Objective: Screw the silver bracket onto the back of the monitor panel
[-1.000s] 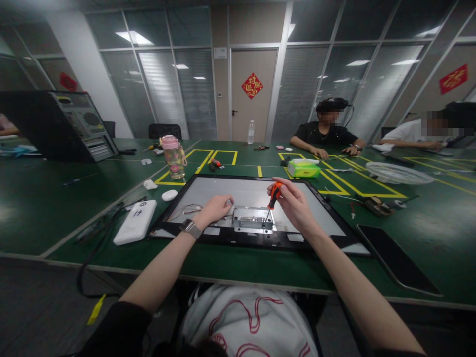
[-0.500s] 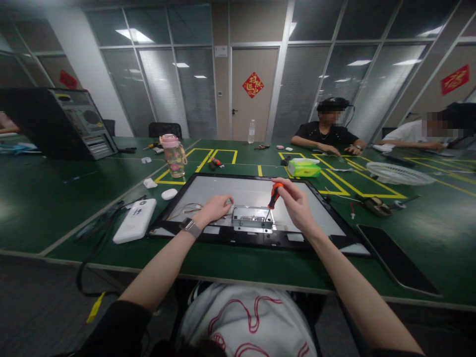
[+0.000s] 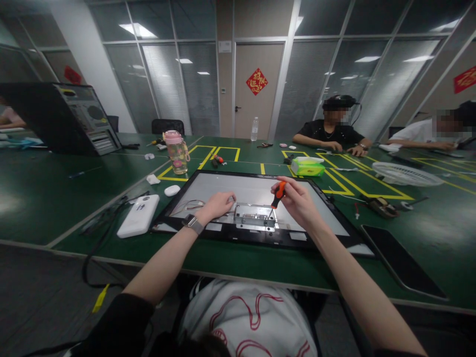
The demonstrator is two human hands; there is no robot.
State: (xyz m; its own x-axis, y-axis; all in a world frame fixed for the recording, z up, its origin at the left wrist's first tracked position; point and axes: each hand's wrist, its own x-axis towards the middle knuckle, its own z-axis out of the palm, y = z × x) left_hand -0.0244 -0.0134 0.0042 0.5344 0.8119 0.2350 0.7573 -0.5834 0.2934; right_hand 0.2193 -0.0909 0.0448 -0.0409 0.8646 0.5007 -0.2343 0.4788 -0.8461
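A flat display panel with a black frame and pale back lies before me on the green table. Near its front edge sits a silver metal bracket. My right hand grips an orange-and-black screwdriver, slightly tilted, its shaft reaching down to the right part of the bracket. Whether the tip sits in a screw is too small to tell. My left hand rests on the panel beside the bracket's left end, fingers loosely bent and apart, holding nothing that I can see. Thin wires run on the panel to its left.
Left of the panel lie a white device, a small white case and a pink-lidded bottle. On the right are a black tablet-like slab, a green tissue pack and a white fan guard. Two people sit across at right.
The view has shifted slightly. My right fingers have changed their hold around the screwdriver handle, and the screwdriver still reaches the bracket. My left hand stays in place.
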